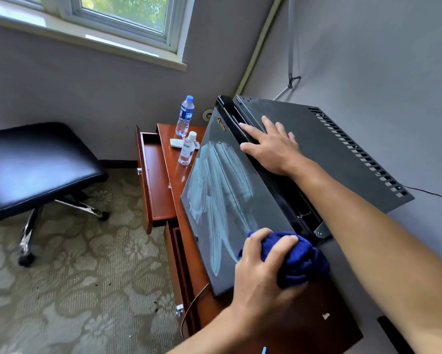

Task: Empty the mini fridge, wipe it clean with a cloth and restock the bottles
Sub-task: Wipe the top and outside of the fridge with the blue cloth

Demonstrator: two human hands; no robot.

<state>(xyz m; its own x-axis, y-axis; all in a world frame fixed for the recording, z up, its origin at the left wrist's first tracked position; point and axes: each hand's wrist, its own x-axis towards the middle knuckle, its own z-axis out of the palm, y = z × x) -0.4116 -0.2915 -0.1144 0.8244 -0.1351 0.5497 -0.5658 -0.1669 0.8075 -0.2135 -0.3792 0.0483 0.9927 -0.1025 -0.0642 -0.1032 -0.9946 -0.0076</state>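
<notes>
The left hand has its grip curled round the blue cloth, low on the fridge door. Right hand lies flat above it. Bottles stand beyond the grip on the counter (a hard swipe might topple them).

A black mini fridge stands on a wooden desk, door shut, its glossy front streaked with wipe marks. A bunched blue cloth presses its lower corner. Two clear bottles stand upright beyond the fridge.
</notes>
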